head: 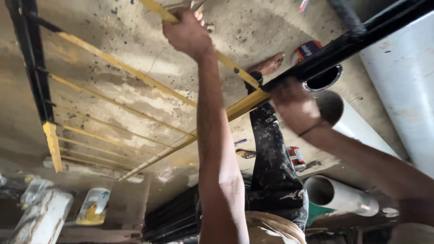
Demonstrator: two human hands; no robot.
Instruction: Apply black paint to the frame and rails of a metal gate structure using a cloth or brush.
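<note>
A metal grille frame (135,74) with thin yellow bars lies over the stained concrete floor. My left hand (186,31) is shut around one yellow bar (235,70) near the top of the view. My right hand (294,106) is blurred and pressed against the thick frame bar (343,45), just where its black paint meets the yellow part (244,105). A small dark object (256,80) sits on that bar beside the hand. Whether the right hand holds something is hidden. My paint-spattered trouser leg (273,171) and bare foot (269,64) lie under the frame.
Large white pipes (402,72) lie at the right, a smaller one (343,196) lower down. An open tin (324,77) with a dark inside stands by the foot, a small red can (296,157) by the leg. Black bars (172,217) are stacked below; a white container (92,205) lies bottom left.
</note>
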